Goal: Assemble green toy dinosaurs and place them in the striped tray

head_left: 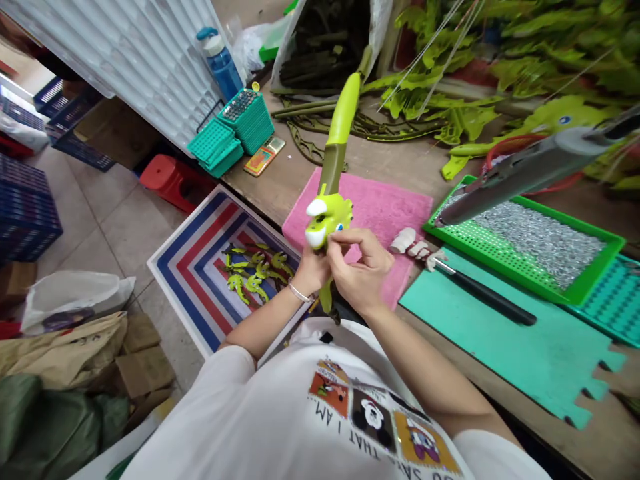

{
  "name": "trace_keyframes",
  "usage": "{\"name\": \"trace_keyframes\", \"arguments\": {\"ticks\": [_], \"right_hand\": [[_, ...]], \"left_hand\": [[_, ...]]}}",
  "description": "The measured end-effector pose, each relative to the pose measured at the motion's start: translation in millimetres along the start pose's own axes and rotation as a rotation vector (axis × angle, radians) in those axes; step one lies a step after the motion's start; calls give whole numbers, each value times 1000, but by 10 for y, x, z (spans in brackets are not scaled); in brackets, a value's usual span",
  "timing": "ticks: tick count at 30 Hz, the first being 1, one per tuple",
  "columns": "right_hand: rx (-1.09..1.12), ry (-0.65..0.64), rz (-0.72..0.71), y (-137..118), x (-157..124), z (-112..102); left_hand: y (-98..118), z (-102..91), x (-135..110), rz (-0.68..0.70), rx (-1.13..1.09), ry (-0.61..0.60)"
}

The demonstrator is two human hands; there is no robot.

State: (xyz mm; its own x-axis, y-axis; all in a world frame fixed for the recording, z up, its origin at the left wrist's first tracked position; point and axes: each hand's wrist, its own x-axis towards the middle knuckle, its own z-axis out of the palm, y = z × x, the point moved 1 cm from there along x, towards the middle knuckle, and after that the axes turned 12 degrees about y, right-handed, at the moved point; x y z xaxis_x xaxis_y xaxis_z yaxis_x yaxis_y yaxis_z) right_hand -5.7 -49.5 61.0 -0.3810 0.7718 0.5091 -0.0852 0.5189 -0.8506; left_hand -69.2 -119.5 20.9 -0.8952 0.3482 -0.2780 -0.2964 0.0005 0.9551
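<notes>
A lime-green plastic toy dinosaur [327, 217] with white horns and a long olive-and-lime neck or tail stands upright above a pink towel [385, 213]. My left hand [313, 272], with a thin bracelet on its wrist, holds the toy's lower body. My right hand [361, 265] pinches the side of its head near a small blue eye. The toy's underside is partly hidden by my hands. To the right of my right hand, a white cloth item [411, 245] lies on the towel's edge.
A green tray of small silver pieces [525, 243] sits beneath a grey tool [525, 170]. A black-handled tool [485, 293] lies on a teal mat [500, 353]. Small green parts fill a striped tray [200, 273] at left. Green plastic parts are piled behind.
</notes>
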Motion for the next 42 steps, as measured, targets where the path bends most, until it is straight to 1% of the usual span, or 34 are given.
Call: {"name": "trace_keyframes", "arguments": {"ticks": [2, 4, 6, 8, 10, 11, 14, 15, 16, 19, 22, 24, 26, 29, 30, 32, 34, 35, 36, 38, 40, 42], "right_hand": [[-61, -13, -97, -9, -19, -8], [-90, -29, -169, -15, -47, -9], [-55, -57, -177, -7, -64, -28], [15, -98, -160, 27, -44, -106], [20, -117, -166, 108, 29, -275], [-21, -111, -178, 174, 83, -392], [-296, -34, -180, 492, 271, -811], [-399, -26, -172, 630, 324, -944], [-496, -2, -194, 770, 365, -1065], [-747, -103, -240, 1161, 386, -1305], [-873, -204, -279, 1386, 304, -1387], [-925, -225, -294, 1428, 252, -1395], [-964, -240, -308, 1415, 231, -1395], [-1021, -326, -328, 1377, 248, -1409], [-1034, -369, -332, 1371, 261, -1418], [-1029, -455, -327, 1370, 288, -1434], [-993, -502, -285, 1359, 319, -1443], [-962, -511, -259, 1337, 336, -1441], [-918, -510, -235, 1298, 355, -1434], [-796, -492, -203, 1159, 396, -1401], [-666, -491, -187, 952, 430, -1339], [-589, -531, -171, 718, 441, -1245]], "left_hand": [[-12, -3, -1, 87, 39, 82], [-16, -24, -5, 126, 45, 109], [-11, -86, 4, 99, 40, 73], [12, -206, 47, 40, 37, 5], [49, -388, 130, -25, 40, -76], [68, -495, 182, -68, 23, -138], [100, -830, 333, -213, -114, -352], [98, -932, 373, -244, -157, -398], [89, -1022, 407, -259, -182, -419], [31, -1205, 464, -251, -150, -403], [-24, -1278, 462, -249, -92, -390], [-35, -1312, 438, -234, -43, -370], [-30, -1357, 394, -211, 17, -340], [-42, -1430, 270, -167, 104, -264], [-64, -1444, 211, -118, 167, -220], [-144, -1430, 67, 56, 392, -101], [-277, -1345, -100, 235, 680, -3], [-360, -1278, -182, 283, 803, 20], [-450, -1203, -258, 292, 890, 29], [-622, -1045, -382, 257, 1012, 31], [-755, -909, -467, 219, 1097, 69], [-838, -810, -521, 181, 1149, 115]]}}
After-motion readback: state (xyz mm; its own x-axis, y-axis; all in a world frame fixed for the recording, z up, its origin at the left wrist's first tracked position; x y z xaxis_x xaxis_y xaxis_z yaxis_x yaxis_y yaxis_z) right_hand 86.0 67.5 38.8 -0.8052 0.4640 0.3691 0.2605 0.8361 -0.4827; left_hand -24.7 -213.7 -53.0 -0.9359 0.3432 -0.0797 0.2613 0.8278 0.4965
